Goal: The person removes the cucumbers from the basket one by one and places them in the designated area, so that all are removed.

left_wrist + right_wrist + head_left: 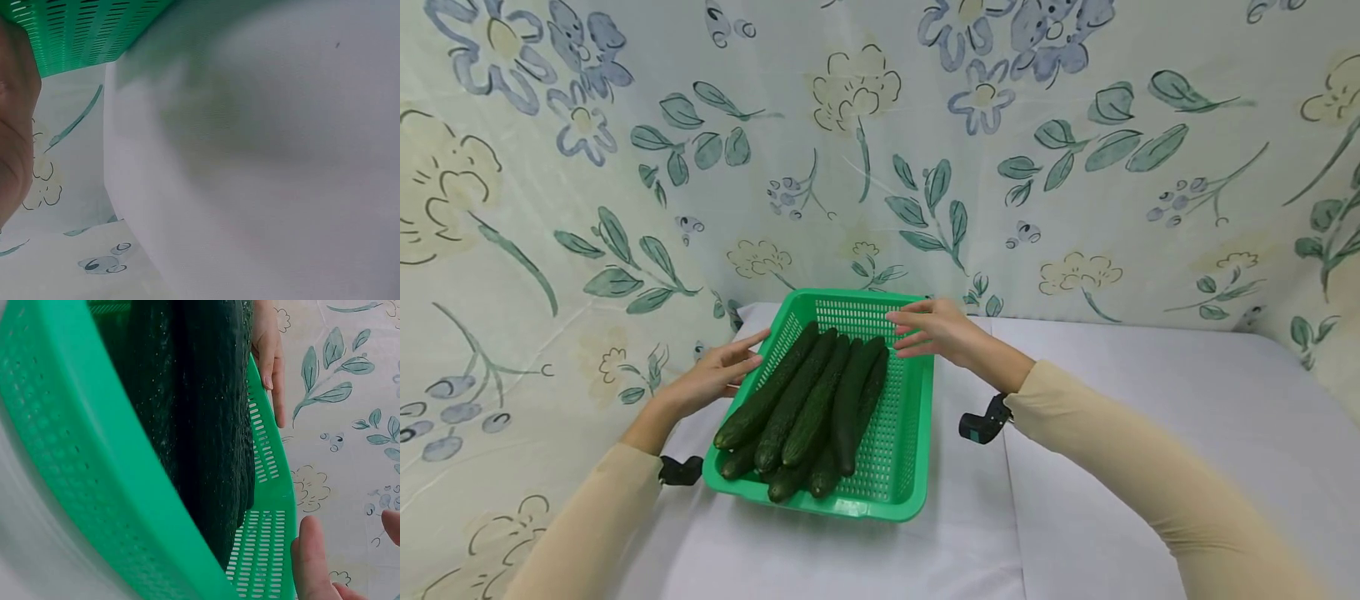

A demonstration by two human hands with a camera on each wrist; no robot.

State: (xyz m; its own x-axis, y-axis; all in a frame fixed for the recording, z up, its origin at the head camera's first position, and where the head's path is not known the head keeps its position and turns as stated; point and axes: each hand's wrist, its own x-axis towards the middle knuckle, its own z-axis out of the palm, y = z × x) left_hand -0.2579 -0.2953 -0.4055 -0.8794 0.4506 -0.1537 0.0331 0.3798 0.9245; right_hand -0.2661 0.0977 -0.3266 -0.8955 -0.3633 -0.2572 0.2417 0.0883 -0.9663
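Positioning basket point(907, 433) w/ cukes point(805, 392), prob.: L hand point(718, 372) straight-fingered at its L side, R hand point(943, 331) loose-fingered by its R, neither grasping; next likely needs two-sided hold.

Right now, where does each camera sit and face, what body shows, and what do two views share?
Head: on the head, facing forward and down at basket and cucumbers; left hand and right hand show.
Left wrist: worn there, facing white cloth and basket; left hand partly visible.
Right wrist: worn there, facing basket and cucumbers; both hands partly visible.
Head and right wrist share cucumbers.
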